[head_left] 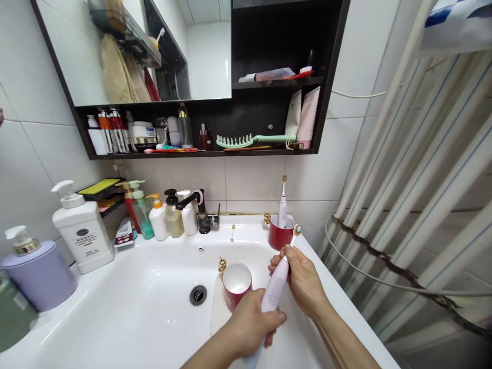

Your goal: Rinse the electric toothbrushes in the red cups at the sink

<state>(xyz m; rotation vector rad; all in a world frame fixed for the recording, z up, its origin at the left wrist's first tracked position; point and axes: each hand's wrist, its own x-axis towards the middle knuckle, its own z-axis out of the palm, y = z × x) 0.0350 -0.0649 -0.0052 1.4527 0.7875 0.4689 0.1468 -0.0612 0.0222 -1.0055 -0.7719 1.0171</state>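
Note:
A pale pink electric toothbrush (275, 284) is held at a slant over the right side of the sink. My left hand (255, 320) wraps round its lower handle. The fingers of my right hand (302, 274) pinch it near the neck, just below the brush head. Beside my left hand stands a red cup (237, 287) with a white inside and a gold ornament at its handle. On the back right rim, a second red cup (280, 234) holds another electric toothbrush (283, 207) upright.
The white sink (154, 287) has a black faucet (203, 215) at the back. Pump bottles (82, 230) line the left and back rim. Overhead hangs a dark shelf (203, 154) with a green comb (236, 141). Pipes (415, 205) stand at the right. A small brush head (232, 233) lies behind the basin.

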